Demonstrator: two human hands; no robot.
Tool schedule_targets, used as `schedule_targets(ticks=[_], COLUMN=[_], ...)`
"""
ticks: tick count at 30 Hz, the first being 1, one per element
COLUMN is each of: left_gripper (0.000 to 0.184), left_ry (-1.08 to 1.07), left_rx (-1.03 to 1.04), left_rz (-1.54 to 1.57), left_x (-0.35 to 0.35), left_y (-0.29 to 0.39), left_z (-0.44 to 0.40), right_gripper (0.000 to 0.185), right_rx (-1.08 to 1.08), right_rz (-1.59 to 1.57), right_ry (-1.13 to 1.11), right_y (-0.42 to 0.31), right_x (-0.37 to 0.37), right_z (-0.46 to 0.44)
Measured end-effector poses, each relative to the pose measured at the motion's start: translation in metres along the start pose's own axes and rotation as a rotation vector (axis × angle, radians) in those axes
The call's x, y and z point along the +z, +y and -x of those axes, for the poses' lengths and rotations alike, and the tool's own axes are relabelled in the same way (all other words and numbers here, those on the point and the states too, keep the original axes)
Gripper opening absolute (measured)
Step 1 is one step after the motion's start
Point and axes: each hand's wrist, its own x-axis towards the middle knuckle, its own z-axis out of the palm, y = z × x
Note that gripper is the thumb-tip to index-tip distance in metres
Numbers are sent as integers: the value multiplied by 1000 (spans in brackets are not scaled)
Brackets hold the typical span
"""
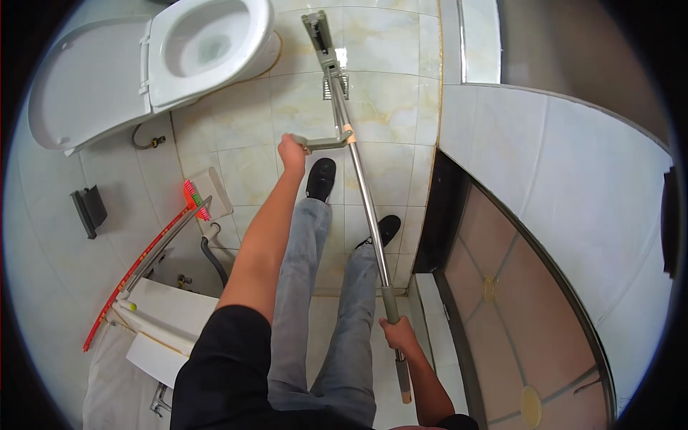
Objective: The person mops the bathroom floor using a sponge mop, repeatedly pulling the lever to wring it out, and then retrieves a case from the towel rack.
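A sponge mop [367,201] with a long metal pole slants across the middle of the view. Its folded grey-green head [317,32] is at the top, above a floor drain [327,89]. My left hand [292,153] is closed around the end of the lever [326,143] that sticks out from the pole. Lower down, my right hand [398,335] wraps around the pole just below its green grip section [390,304]. The sponge itself cannot be clearly made out.
A white toilet [261,57] with its lid raised stands at upper left. A red-handled brush [190,201] leans by the washbasin cabinet [172,308] on the left. My shoes [322,179] are on the tiled floor. A brown-panelled door [502,294] is at right.
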Motion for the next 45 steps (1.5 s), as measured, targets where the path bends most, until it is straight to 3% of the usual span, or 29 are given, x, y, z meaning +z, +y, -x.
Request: schedule_targets(ticks=[2,15,17,18,20,28,31,33,36,45], left_gripper=[38,42,42,42,43,44,38,30,29,26], left_ry=[-15,-114,-167,-163,-193,-195,-225,-289,-302,-362], left_rx=[33,133,459,455,197,158,224,400,555,473], left_rz=[-86,-403,-773,-775,-679,-645,-718,-905,-934,-579], left_x=[7,29,38,42,50,57,63,69,82,110], left_y=[-6,-36,-11,-5,7,-10,-17,-22,-26,-37], left_z=[-36,-121,-111,-110,-108,-126,-135,-141,-147,-161], right_gripper=[36,32,32,32,33,35,37,37,38,37], right_rx=[93,132,124,126,148,179,184,184,244,269], right_rz=[-60,-11,-70,-66,-82,-40,-26,-26,43,-4], right_ry=[-45,-47,-72,-75,-62,-58,-63,-65,-68,-84], right_y=[-7,-9,-5,-7,-16,-21,-22,-18,-9,-34], right_x=[-2,20,24,25,28,29,32,32,30,28], right_z=[2,-5,-8,-6,0,2,0,-2,-7,14])
